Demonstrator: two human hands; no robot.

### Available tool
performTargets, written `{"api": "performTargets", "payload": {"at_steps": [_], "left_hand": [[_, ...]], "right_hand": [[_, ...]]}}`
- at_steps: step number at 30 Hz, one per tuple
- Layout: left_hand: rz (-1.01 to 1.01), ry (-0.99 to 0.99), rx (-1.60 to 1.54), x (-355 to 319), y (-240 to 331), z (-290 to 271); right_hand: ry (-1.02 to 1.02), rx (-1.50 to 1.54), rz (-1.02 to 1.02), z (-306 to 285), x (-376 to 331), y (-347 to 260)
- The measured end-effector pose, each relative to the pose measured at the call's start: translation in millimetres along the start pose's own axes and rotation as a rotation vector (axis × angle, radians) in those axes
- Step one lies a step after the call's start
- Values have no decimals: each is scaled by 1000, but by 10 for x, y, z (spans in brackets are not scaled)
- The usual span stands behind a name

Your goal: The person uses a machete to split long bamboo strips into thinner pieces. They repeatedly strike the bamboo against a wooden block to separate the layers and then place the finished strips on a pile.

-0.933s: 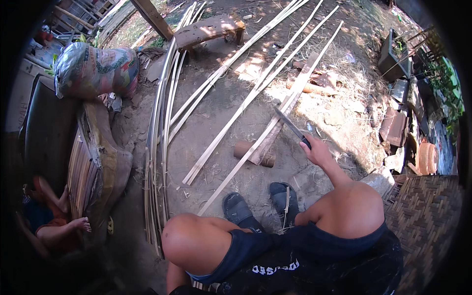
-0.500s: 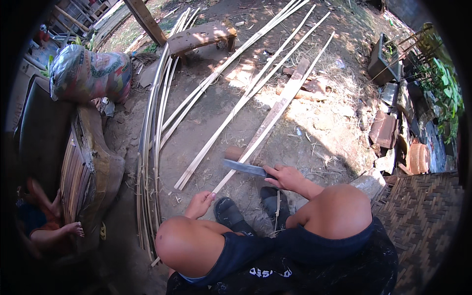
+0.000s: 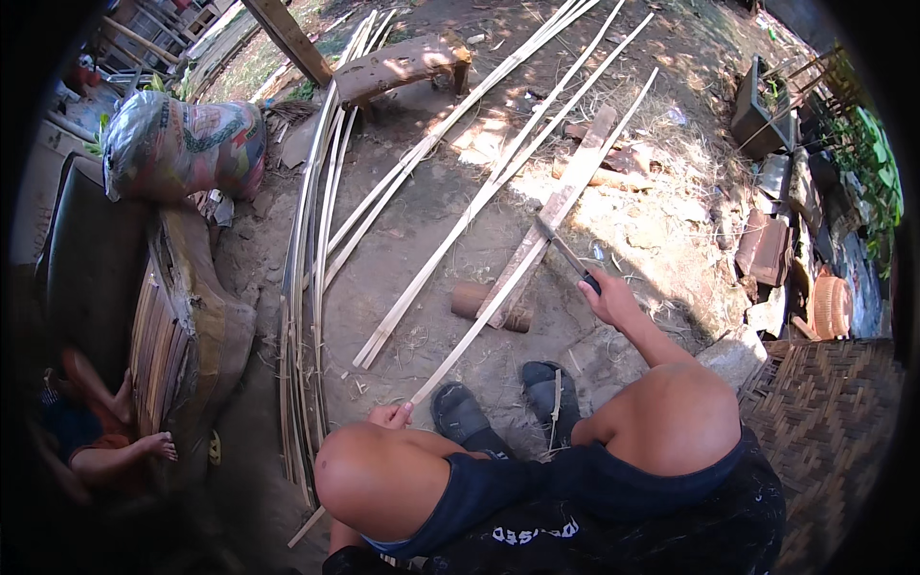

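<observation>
My left hand [image 3: 391, 414], partly behind my left knee, pinches a long pale bamboo strip [image 3: 467, 345]. The strip slants away to the upper right over a worn wooden plank [image 3: 586, 151]. A short round log [image 3: 470, 299] lies under the near part of that plank. Gripped by its dark handle, a large knife [image 3: 565, 247] is in my right hand [image 3: 613, 302]. Its blade tip is at the strip over the plank; whether the edge touches it I cannot tell. A pale strip end [image 3: 306, 527] shows beside my left knee.
Long split strips [image 3: 311, 249] lie bundled to the left, with more strips [image 3: 422, 278] in the middle. A low wooden bench [image 3: 402, 69] stands beyond, near a stuffed sack [image 3: 182, 144]. Another person's foot [image 3: 153, 448] shows at lower left. A woven mat [image 3: 824, 431] is at right.
My right hand and the knife have moved away from me, up and to the right along the strip. My left hand has drawn back slightly, still pinching the strip.
</observation>
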State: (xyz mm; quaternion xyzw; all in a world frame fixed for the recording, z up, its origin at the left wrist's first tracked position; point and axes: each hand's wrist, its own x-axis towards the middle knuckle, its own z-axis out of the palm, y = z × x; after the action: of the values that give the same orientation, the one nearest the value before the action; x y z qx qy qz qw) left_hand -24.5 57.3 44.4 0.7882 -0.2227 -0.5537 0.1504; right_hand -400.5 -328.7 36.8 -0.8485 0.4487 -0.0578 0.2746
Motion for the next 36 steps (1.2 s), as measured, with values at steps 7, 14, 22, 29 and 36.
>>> {"api": "performTargets", "payload": {"at_steps": [7,14,22,29,36], "left_hand": [[166,44,-52,71,30,100],[123,-64,-45,-44,198,203],[99,-9,-82,-79,239,112],[64,25,-119,-50,129,50],[229,22,-140,104,689,371]], "right_hand": [[-4,-80,-108,-28,-91,-160],[-95,-53,-222,-3,-211,-377],[-81,105,-165,102,-143,-358],[67,-37,77,-214,183,-72],[-87,-2,-269,56,-274,-550]]}}
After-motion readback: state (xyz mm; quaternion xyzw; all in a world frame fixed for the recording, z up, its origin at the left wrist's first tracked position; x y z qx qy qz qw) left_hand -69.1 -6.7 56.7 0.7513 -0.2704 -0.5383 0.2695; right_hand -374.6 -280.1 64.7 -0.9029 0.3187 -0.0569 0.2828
